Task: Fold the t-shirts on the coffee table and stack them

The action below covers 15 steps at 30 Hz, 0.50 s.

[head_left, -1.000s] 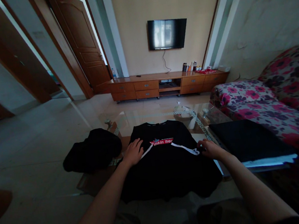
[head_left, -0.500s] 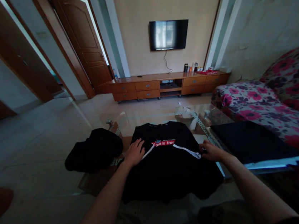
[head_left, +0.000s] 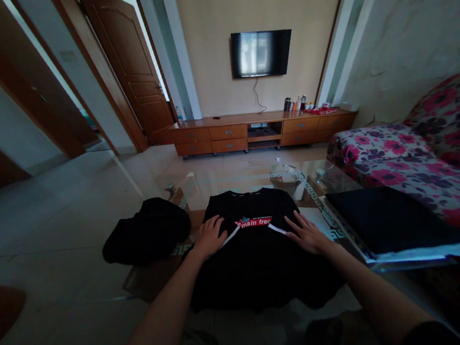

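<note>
A black T-shirt [head_left: 257, 269] with a red printed band and white stripes lies spread on the glass table [head_left: 198, 184], its neckline on the far side. Its sleeves are folded inward and the lower part drapes over the near edge. My left hand [head_left: 211, 237] rests flat on the shirt's left side, fingers apart. On the right side, over the end of the white stripe, my right hand [head_left: 307, 233] lies with its fingers spread. Neither hand grips the cloth.
A crumpled black garment [head_left: 147, 231] sits at the table's left. To the right is a flat stack of dark folded cloth [head_left: 393, 217] with white layers beneath. A flowered sofa [head_left: 404, 169] stands at right; a TV cabinet [head_left: 227, 131] is against the far wall.
My right hand has let go of the shirt's right edge, moved slightly inward and flattened on the cloth. My left hand stays in place.
</note>
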Tool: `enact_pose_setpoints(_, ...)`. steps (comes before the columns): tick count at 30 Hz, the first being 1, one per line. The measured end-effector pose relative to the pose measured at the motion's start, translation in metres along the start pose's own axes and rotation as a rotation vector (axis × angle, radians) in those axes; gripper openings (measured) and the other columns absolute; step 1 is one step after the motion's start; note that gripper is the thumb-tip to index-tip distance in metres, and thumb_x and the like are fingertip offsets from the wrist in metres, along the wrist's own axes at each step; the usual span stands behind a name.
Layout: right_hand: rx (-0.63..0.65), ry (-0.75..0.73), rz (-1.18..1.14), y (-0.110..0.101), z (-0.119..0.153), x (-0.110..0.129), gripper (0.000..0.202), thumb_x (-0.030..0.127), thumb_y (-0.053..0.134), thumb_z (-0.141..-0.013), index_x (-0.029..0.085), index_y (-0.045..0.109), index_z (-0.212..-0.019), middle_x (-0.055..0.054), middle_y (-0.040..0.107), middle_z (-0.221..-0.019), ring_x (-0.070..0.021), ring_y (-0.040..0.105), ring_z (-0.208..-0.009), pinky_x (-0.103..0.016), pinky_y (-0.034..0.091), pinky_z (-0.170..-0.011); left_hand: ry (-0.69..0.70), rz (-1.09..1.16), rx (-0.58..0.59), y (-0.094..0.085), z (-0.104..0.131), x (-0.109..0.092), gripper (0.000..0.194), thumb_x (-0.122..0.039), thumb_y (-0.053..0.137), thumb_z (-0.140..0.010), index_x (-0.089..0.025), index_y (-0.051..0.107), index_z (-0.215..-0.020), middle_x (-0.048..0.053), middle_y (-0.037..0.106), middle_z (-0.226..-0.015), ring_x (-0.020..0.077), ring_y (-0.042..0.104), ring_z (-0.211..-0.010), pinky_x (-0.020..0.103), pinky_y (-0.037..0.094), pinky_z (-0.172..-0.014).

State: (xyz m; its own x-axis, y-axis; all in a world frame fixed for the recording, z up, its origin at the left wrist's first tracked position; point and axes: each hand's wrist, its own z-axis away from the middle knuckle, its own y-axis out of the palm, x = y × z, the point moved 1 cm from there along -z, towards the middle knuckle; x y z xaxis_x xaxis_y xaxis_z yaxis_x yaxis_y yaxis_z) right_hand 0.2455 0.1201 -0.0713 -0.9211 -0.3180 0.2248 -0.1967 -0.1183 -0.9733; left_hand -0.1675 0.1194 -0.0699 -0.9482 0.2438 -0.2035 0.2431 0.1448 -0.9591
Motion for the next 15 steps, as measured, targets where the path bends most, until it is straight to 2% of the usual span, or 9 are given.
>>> enact_pose_setpoints(4,-0.019,-0.044,0.029,-0.004,0.001,0.002,0.073,0.071,0.032,-0.097,0.035,0.028,-0.16,-0.007,0.014,-0.17,-0.0318,0.012,-0.155,-0.054,0.017,-0.122,-0.022,-0.02,0.009,0.003,0.0,-0.002,0.058,-0.049,0.048,-0.095,-0.027,0.045,-0.148,0.01,0.041,-0.158,0.0316,0.039,-0.143,0.048,0.032,-0.115)
enact_pose_setpoints(7,-0.055,-0.006,0.028,-0.014,-0.009,0.007,0.065,0.068,0.031,-0.099,0.032,0.047,-0.15,-0.01,0.036,-0.161,-0.0317,0.031,-0.149,-0.052,0.023,-0.12,-0.024,-0.03,0.016,0.003,-0.004,-0.002,0.06,-0.054,0.047,-0.095,-0.031,0.043,-0.15,0.01,0.04,-0.159,0.0353,0.038,-0.142,0.054,0.034,-0.111)
enact_pose_setpoints(9,-0.107,0.051,0.019,-0.021,-0.021,0.011,0.058,0.06,0.027,-0.102,0.026,0.059,-0.136,-0.012,0.055,-0.144,-0.03,0.047,-0.137,-0.048,0.031,-0.115,-0.034,-0.025,0.002,0.002,-0.009,-0.003,0.054,-0.052,0.04,-0.098,-0.03,0.046,-0.148,0.01,0.046,-0.154,0.035,0.042,-0.138,0.054,0.037,-0.108)
enact_pose_setpoints(10,-0.145,0.079,0.008,-0.023,-0.029,0.013,0.056,0.056,0.025,-0.104,0.024,0.061,-0.132,-0.014,0.059,-0.136,-0.0289,0.052,-0.13,-0.045,0.034,-0.113,-0.046,-0.019,-0.013,0.001,-0.013,-0.002,0.053,-0.049,0.037,-0.1,-0.029,0.047,-0.147,0.011,0.05,-0.151,0.0341,0.045,-0.135,0.053,0.038,-0.107)
enact_pose_setpoints(12,-0.229,0.12,-0.023,-0.024,-0.046,0.015,0.051,0.048,0.026,-0.105,0.02,0.058,-0.133,-0.016,0.059,-0.134,-0.0279,0.054,-0.126,-0.042,0.037,-0.111,-0.073,-0.013,-0.051,0.001,-0.021,-0.001,0.051,-0.044,0.034,-0.101,-0.026,0.047,-0.147,0.012,0.054,-0.146,0.0322,0.048,-0.132,0.051,0.038,-0.108)
enact_pose_setpoints(15,-0.317,0.151,-0.061,-0.017,-0.073,0.014,0.054,0.043,0.028,-0.104,0.015,0.047,-0.146,-0.018,0.044,-0.151,-0.029,0.042,-0.14,-0.043,0.031,-0.117,-0.086,-0.027,-0.103,0.003,-0.036,0.006,0.052,-0.04,0.038,-0.099,-0.022,0.045,-0.148,0.012,0.05,-0.151,0.0307,0.043,-0.139,0.048,0.033,-0.115)
